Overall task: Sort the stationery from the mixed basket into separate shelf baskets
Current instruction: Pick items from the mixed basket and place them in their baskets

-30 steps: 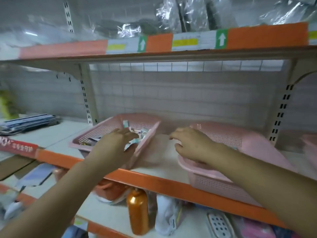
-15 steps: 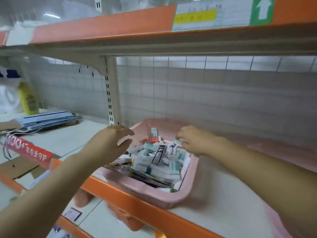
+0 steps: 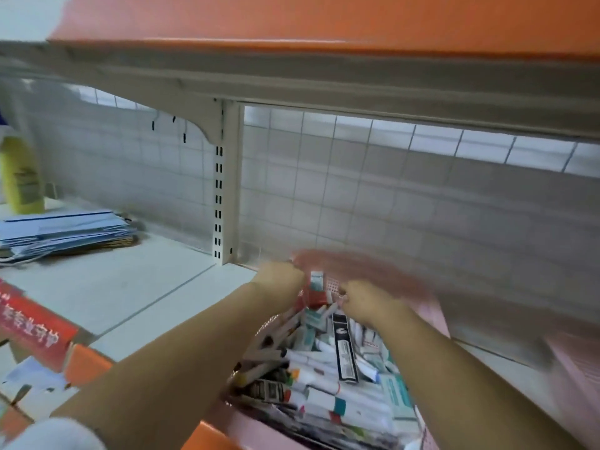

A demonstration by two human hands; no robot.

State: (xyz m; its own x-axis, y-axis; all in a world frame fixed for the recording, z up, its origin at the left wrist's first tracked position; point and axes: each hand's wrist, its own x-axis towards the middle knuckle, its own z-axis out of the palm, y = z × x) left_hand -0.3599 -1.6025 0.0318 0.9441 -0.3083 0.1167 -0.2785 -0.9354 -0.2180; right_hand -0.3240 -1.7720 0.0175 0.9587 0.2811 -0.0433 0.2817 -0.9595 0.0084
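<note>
Basket (image 3: 436, 315), pink and heaped with markers and pens (image 3: 319, 397), sits on the shelf (image 3: 130, 287) at the lower centre of the frame, blurred at its far rim. The two hands are apart at that far rim. The left hand (image 3: 279, 280) curls over the rim's left corner. The right hand (image 3: 367, 300) has its fingers curled just inside the back wall; I cannot tell whether it holds anything. A stack of paper (image 3: 65, 232) and a yellow bottle (image 3: 21, 177) are at the left.

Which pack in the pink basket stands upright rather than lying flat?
The red-and-white pack against the far wall of the pink plastic basket, between left hand and right hand; the others lie flat.
</note>
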